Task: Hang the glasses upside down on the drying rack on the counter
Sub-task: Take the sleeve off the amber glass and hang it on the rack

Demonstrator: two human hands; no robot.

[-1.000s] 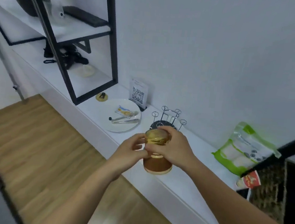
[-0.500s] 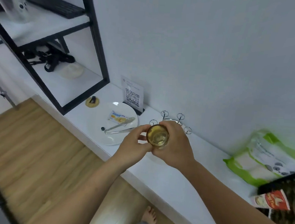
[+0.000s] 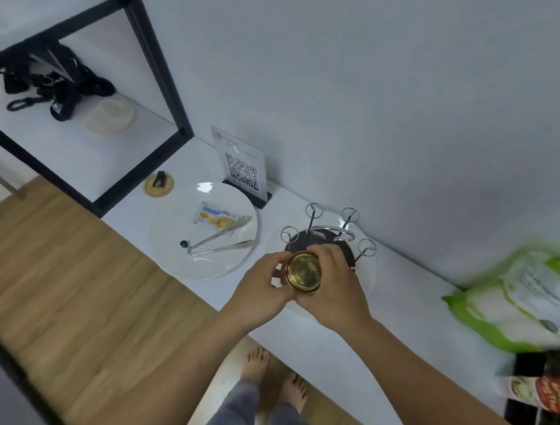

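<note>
Single head view, high above counter [image 3: 344, 346], facing steeply down toward wall; hands close below lens.

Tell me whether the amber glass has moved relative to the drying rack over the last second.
Yes. The glass, held by both hands, rose from near the counter toward the rack prongs.

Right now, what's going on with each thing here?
Glass: held in both hands, in front of the rack.
Left hand: gripping the glass.
Right hand: gripping the glass.
Drying rack: visible prongs empty.
Tongs: lying on the plate.
Snack packet: sealed, on the plate.
</note>
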